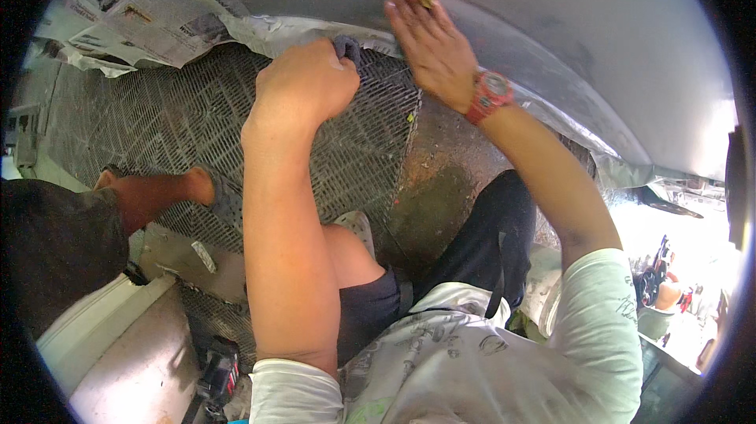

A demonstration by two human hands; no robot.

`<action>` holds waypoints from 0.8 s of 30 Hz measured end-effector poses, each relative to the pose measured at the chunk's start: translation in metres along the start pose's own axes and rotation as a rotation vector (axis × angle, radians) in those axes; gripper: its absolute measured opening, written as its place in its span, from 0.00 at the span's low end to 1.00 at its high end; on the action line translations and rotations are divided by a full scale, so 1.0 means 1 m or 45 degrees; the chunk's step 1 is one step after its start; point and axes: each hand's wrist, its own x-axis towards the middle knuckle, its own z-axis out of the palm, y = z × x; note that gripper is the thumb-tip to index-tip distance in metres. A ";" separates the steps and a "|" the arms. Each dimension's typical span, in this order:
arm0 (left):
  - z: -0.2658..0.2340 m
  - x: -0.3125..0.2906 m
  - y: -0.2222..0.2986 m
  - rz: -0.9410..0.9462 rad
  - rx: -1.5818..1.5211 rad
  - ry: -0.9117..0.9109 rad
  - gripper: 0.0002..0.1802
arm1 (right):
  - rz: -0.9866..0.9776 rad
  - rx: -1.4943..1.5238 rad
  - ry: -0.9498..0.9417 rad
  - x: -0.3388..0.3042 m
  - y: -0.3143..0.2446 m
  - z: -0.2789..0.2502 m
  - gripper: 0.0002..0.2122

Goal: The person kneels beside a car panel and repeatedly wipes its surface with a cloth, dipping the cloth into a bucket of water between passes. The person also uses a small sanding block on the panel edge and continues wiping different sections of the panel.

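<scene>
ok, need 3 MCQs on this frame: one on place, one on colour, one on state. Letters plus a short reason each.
1. Where does the right hand rest?
A. on the grey panel
B. on the mesh floor
C. on the knee

2. What colour is the wristwatch?
A. blue
B. red
C. white

3. How is the left hand?
A. open and flat
B. out of view
C. closed on a dark cloth

Answers:
1 A, its palm lies flat on the panel above the newspaper masking.
2 B, the band and case on the right wrist are red.
3 C, the fist is clenched with cloth poking out at the top.
</scene>
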 end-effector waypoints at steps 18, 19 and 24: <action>0.000 -0.009 0.005 -0.007 0.043 -0.015 0.28 | -0.048 -0.185 -0.044 -0.027 0.023 -0.018 0.32; 0.000 -0.009 0.004 -0.008 0.049 -0.015 0.28 | -0.055 -0.136 -0.034 -0.023 0.022 -0.010 0.32; 0.003 -0.001 0.004 0.040 0.044 -0.014 0.28 | -0.047 0.082 0.089 0.015 -0.008 0.003 0.33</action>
